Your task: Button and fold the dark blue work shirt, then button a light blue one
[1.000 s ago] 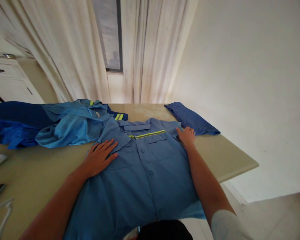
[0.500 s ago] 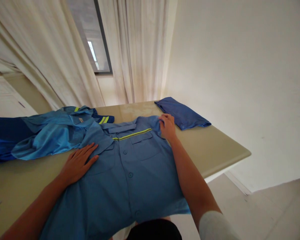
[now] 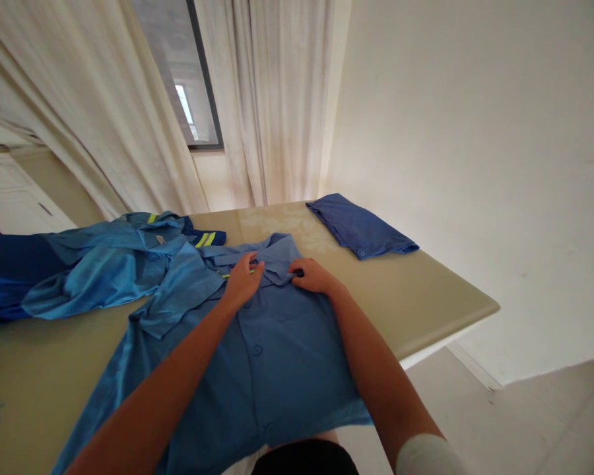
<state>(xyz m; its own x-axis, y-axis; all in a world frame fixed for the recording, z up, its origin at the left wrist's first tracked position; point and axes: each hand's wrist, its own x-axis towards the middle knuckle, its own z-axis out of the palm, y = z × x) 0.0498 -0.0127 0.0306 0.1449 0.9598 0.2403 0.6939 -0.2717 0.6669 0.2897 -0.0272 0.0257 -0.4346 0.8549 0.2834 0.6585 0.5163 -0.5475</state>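
**Both hands at the collar of a blue shirt**

The left hand and right hand rest close together on the upper chest of the blue work shirt, fingers curled onto the cloth near its collar; whether they pinch it I cannot tell; the shirt lies buttoned, front up, on the beige table; a heap of blue garments lies to the left, touching its sleeve; a folded blue cloth sits apart at the far right.

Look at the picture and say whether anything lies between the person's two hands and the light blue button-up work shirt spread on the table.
Nothing visible does. The left hand and right hand both rest directly on the light blue button-up work shirt near its collar. The folded dark blue cloth and the heap of blue garments lie apart, off to either side.
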